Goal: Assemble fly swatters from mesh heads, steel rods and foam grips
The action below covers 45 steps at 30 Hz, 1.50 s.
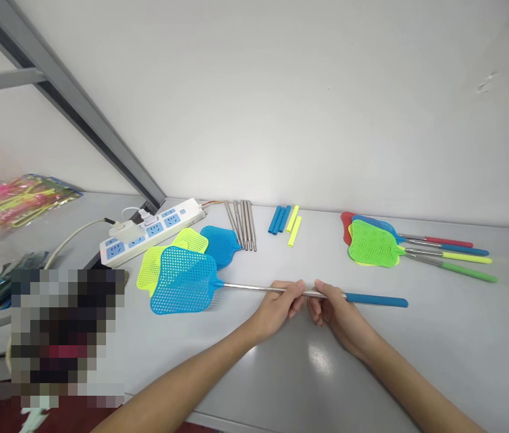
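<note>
Across the front of the table I hold a blue fly swatter (pixel 183 281) with a telescopic metal rod and a blue grip sleeve at its right end. My left hand (pixel 282 305) pinches the rod left of its middle, thumb on top. Close by, my right hand (pixel 333 310) is closed on the thicker rod section just before the blue sleeve. The swatter's head overlaps loose yellow swatter heads (pixel 148 267) and lies near another blue head (pixel 219 245). Behind my hands are several metal rods (pixel 246 225), blue sleeves (pixel 279 219) and two yellow sleeves (pixel 294 232).
Several whole swatters, a green one (pixel 373 243) on top, lie fanned at the right. A white power strip (pixel 155 231) with plugs and cables stands at the left beside a metal frame post (pixel 83 114). Plastic-wrapped packs (pixel 20 198) lie farther left. A wall rises behind the table.
</note>
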Available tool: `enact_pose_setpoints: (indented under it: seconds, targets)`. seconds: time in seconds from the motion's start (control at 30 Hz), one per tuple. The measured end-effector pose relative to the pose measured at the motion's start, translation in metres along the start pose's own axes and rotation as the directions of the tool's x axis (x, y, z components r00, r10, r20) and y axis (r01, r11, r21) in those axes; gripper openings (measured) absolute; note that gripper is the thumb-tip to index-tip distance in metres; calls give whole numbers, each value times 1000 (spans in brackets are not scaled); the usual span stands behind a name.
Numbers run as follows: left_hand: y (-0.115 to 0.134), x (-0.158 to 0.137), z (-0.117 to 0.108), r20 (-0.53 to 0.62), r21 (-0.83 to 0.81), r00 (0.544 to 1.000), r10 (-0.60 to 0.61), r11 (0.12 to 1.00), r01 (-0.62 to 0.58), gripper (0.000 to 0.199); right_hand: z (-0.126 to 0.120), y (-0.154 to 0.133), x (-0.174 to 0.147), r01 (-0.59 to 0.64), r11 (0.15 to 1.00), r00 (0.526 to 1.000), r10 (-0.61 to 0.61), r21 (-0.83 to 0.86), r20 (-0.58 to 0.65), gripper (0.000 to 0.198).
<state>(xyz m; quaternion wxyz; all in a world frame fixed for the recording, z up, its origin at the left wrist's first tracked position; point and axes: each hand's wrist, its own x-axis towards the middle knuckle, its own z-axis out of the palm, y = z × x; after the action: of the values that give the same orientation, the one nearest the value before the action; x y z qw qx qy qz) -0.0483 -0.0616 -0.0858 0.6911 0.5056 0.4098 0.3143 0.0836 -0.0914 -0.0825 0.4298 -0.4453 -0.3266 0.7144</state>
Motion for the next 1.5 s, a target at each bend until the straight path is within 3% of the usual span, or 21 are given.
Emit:
enact_pose_setpoints:
  seconds: [0.17,0.87,1.27,1.4,1.5]
  targets:
    - [-2,1,5,4,-7,998,56,998,-56,45,-1,1,1,-46,995,999,48,87,-25,40]
    - [1,4,2,1,-20,1000,-25,999,25,42,-6,-7,-1,-115,962,969,164,246,-187,35]
    - [1,6,-3,9,-69,999,-32,997,33,41,-12,-11,-1,-125,964,961,177,235,-214,35]
    - [1,8,-13,-78,-100,997,14,995,-22,40,-23,-18,0,-43,966,959,111,254,-261,35]
    - [1,9,-17,-62,-127,998,25,991,-33,40,-28,-21,1,-18,971,962,82,238,-260,36]
